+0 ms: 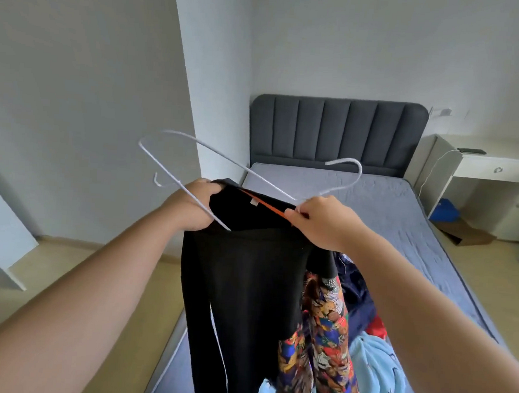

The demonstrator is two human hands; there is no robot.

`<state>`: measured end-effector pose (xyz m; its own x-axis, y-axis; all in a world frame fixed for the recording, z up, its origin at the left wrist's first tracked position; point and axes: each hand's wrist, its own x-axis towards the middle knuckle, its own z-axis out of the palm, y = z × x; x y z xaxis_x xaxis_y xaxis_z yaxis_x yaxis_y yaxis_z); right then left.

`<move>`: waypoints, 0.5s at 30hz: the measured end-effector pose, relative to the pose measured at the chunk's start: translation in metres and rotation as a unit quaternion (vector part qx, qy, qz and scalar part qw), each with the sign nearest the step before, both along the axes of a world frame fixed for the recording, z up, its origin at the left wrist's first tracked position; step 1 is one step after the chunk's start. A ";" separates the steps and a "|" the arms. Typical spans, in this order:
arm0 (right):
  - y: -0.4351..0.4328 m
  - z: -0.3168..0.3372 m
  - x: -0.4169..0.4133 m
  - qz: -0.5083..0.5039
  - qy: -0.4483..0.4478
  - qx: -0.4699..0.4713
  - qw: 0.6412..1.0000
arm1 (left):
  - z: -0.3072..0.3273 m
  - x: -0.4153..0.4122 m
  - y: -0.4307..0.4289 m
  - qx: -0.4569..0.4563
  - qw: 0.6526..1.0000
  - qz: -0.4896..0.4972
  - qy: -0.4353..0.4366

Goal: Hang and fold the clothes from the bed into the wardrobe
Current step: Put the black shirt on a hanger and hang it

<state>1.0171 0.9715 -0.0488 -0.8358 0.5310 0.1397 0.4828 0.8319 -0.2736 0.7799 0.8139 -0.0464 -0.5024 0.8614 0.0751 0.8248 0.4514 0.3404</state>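
While you hold the black top (247,280) up over the foot of the bed (403,211), the white wire hanger (243,167) sits only partly in its neck opening: one arm runs down inside the collar, and the other arm and the hook stand clear above it.

Your left hand (191,205) has its fingers (213,190) curled round the left edge of the collar, with the hanger wire passing through the same grip. Your right hand (322,223) pinches the right edge of the collar by its orange trim. Whether it also grips the hanger's neck cannot be told.

To do this step well, keep the collar stretched open between both hands. Steer the low arm into the left shoulder first. Then tilt the hanger level and draw the right side of the collar over the free arm, so you do not force both arms in at once. Let the hook come out through the middle of the neck. The knit looks soft and heavy, so seat both shoulders squarely or it will likely slip off.

A bright patterned fabric (326,319) hangs beside the top; check that it is not caught before you lift away. More clothes (378,370) lie on the bed beneath.
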 end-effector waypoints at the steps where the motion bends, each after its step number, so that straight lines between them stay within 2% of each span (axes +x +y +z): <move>1: 0.002 0.000 0.005 -0.007 -0.012 0.001 1.000 | -0.004 -0.001 0.000 0.028 0.999 0.018 -0.020; 3: 0.005 0.003 0.013 -0.015 -0.052 0.038 0.998 | -0.010 -0.003 -0.003 0.056 0.996 0.051 -0.044; 8: 0.012 -0.002 0.023 -0.077 -0.120 0.122 0.982 | -0.019 0.003 0.000 0.021 0.993 0.019 -0.111; 9: 0.012 -0.004 0.026 -0.074 -0.119 0.099 0.985 | -0.021 0.003 0.000 0.019 0.991 0.018 -0.129; 10: 0.011 -0.005 0.028 -0.074 -0.088 0.033 0.993 | -0.022 0.004 0.001 0.020 0.989 0.017 -0.144; 11: 0.010 -0.005 0.030 -0.077 -0.037 -0.073 0.994 | -0.022 0.004 0.001 0.023 0.988 0.017 -0.150; 12: 0.008 -0.004 0.030 -0.088 0.021 -0.177 0.980 | -0.021 0.004 0.001 0.029 0.989 0.016 -0.146; 13: 0.006 -0.006 0.029 -0.108 0.065 -0.231 0.965 | -0.021 0.004 0.001 0.036 0.990 0.013 -0.139; 15: 0.001 -0.016 0.023 -0.147 0.098 -0.214 0.961 | -0.022 0.005 0.003 0.051 0.989 0.004 -0.138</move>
<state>1.0405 0.9724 -0.0643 -0.6211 0.7837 -0.0051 0.5835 0.4582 -0.6705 0.7849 0.8164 -0.0680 -0.5225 0.8524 0.0202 0.6903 0.4090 0.5968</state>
